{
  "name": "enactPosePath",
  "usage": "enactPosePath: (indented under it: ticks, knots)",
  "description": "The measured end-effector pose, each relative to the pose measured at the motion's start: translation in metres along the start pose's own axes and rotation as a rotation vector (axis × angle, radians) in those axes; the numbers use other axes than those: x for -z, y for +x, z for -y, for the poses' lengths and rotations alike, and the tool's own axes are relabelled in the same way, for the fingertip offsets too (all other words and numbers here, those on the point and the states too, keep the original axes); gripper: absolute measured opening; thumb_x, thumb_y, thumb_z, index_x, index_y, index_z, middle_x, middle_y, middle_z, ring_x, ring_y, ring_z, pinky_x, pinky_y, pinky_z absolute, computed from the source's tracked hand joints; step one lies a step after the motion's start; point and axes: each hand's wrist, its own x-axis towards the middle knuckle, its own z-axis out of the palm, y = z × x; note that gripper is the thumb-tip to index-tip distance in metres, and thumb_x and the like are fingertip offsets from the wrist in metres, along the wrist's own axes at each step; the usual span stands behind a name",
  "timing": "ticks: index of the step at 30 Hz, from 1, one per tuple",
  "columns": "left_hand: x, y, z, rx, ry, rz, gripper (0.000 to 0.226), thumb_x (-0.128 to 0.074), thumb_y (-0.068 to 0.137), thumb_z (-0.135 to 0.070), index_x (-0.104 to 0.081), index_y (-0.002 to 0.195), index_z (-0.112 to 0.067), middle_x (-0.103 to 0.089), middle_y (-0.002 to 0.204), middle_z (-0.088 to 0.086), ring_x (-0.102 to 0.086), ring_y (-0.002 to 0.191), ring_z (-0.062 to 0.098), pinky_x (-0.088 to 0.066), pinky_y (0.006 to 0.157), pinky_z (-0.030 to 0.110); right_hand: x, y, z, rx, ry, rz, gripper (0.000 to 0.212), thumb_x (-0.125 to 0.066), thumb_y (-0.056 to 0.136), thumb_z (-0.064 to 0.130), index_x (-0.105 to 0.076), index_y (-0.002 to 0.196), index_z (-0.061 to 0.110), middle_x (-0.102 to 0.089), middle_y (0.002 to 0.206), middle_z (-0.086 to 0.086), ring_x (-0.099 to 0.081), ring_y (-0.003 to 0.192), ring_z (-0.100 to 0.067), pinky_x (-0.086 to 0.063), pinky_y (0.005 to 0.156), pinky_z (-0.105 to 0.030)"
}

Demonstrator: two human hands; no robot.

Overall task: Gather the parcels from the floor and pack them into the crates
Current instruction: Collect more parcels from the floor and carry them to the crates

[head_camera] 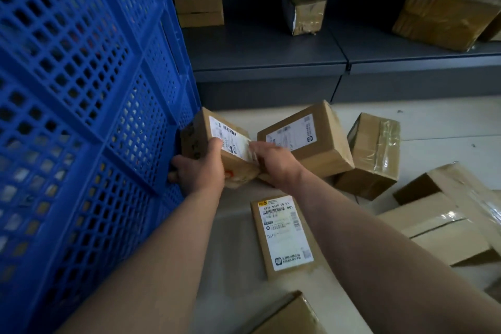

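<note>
Left hand [199, 171] and right hand [273, 164] are both gripping a small parcel [217, 141] beside the blue crates [81, 89]

Closest to me, a flat labelled parcel [284, 233] is lying on the floor [433, 122]; just beyond it, the left fingers are curling round the small parcel's left end and the right hand is clasping its right end, holding it tilted at the foot of the stack. Behind, a labelled box [303, 138] is lying tilted against a taped box [374, 154], and more parcels are sitting on the far shelf [271, 57]. Pick-up seems to be under way; next it is calling for a lift over a crate rim, which is out of view
</note>
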Motion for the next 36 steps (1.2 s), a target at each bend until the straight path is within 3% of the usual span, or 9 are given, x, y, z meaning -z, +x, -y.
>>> enactPosePath:
  ticks: [5, 7, 10, 12, 16, 20, 23, 29, 36]
  knots:
    - [0.020, -0.027, 0.012, -0.117, 0.004, 0.119, 0.062, -0.056, 0.085, -0.051, -0.042, 0.130, -0.009, -0.043, 0.129, 0.012, -0.043, 0.096, 0.021, -0.035, 0.060, 0.023, 0.018, -0.038, 0.000, 0.042, 0.055, -0.032, 0.043, -0.042, 0.103, 0.036, -0.045, 0.144, 0.024, -0.054, 0.137, -0.009, -0.055, 0.124, -0.029, -0.048, 0.104, -0.048]
    - [0.026, -0.027, 0.012, -0.094, -0.038, 0.234, 0.066, -0.055, 0.072, -0.063, -0.048, 0.116, -0.014, -0.055, 0.119, 0.006, -0.055, 0.095, 0.019, -0.053, 0.071, 0.032, 0.026, -0.052, -0.004, 0.036, 0.030, -0.043, 0.046, -0.042, 0.104, 0.037, -0.040, 0.148, 0.026, -0.056, 0.132, -0.006, -0.060, 0.115, -0.025, -0.055, 0.091, -0.040]
    - [0.031, -0.025, 0.010, -0.010, 0.002, 0.422, 0.056, -0.053, 0.073, -0.063, -0.062, 0.106, -0.019, -0.069, 0.100, 0.005, -0.065, 0.092, 0.021, -0.056, 0.078, 0.040, 0.039, -0.075, -0.011, 0.025, -0.074, -0.096, 0.039, -0.045, 0.103, 0.037, -0.048, 0.139, 0.023, -0.065, 0.112, -0.004, -0.068, 0.094, -0.019, -0.057, 0.068, -0.027]
    - [0.028, -0.025, 0.011, 0.037, -0.002, 0.536, 0.037, -0.056, 0.085, -0.054, -0.065, 0.099, -0.022, -0.071, 0.094, 0.005, -0.067, 0.090, 0.021, -0.056, 0.075, 0.038, 0.049, -0.086, -0.020, 0.008, -0.099, -0.144, 0.034, -0.050, 0.101, 0.037, -0.055, 0.128, 0.018, -0.069, 0.104, -0.006, -0.071, 0.089, -0.020, -0.059, 0.071, -0.031]
    - [0.013, -0.031, 0.025, 0.103, -0.020, 0.639, 0.048, -0.065, 0.080, -0.058, -0.071, 0.102, -0.017, -0.076, 0.094, 0.006, -0.070, 0.094, 0.026, -0.058, 0.084, 0.044, 0.065, -0.102, -0.044, -0.082, -0.078, -0.291, 0.028, -0.062, 0.094, 0.035, -0.060, 0.111, 0.014, -0.070, 0.088, -0.005, -0.064, 0.069, -0.017, -0.052, 0.063, -0.031]
    - [0.004, -0.049, 0.041, 0.267, -0.070, 0.746, 0.031, -0.061, 0.089, -0.044, -0.068, 0.103, -0.017, -0.074, 0.105, 0.010, -0.066, 0.105, 0.029, -0.048, 0.100, 0.044, 0.064, -0.114, -0.068, -0.164, -0.131, -0.302, 0.034, -0.059, 0.093, 0.046, -0.065, 0.108, 0.016, -0.068, 0.093, 0.002, -0.059, 0.074, -0.010, -0.043, 0.067, -0.026]
    - [0.002, -0.062, 0.053, 0.358, 0.043, 0.839, 0.048, -0.064, 0.075, -0.058, -0.071, 0.106, -0.021, -0.075, 0.106, 0.006, -0.063, 0.110, 0.031, -0.039, 0.107, 0.051, 0.053, -0.123, -0.072, -0.189, -0.026, -0.204, 0.035, -0.052, 0.096, 0.048, -0.067, 0.109, 0.020, -0.070, 0.099, 0.005, -0.061, 0.086, -0.006, -0.042, 0.070, -0.023]
    - [-0.002, -0.055, 0.065, 0.325, 0.047, 0.787, 0.058, -0.060, 0.061, -0.054, -0.072, 0.107, -0.021, -0.075, 0.103, 0.007, -0.063, 0.110, 0.032, -0.041, 0.105, 0.049, 0.041, -0.122, -0.072, -0.226, 0.149, -0.121, 0.024, -0.044, 0.100, 0.040, -0.059, 0.087, 0.026, -0.064, 0.085, 0.007, -0.057, 0.080, -0.007, -0.038, 0.065, -0.024]
    - [0.005, -0.039, 0.060, 0.286, 0.083, 0.767, 0.056, -0.060, 0.062, -0.053, -0.072, 0.107, -0.022, -0.074, 0.107, 0.008, -0.062, 0.109, 0.032, -0.044, 0.103, 0.051, 0.031, -0.111, -0.071, -0.227, 0.223, -0.129, 0.029, -0.045, 0.099, 0.043, -0.064, 0.103, 0.021, -0.068, 0.092, 0.004, -0.061, 0.077, -0.004, -0.043, 0.051, -0.013]
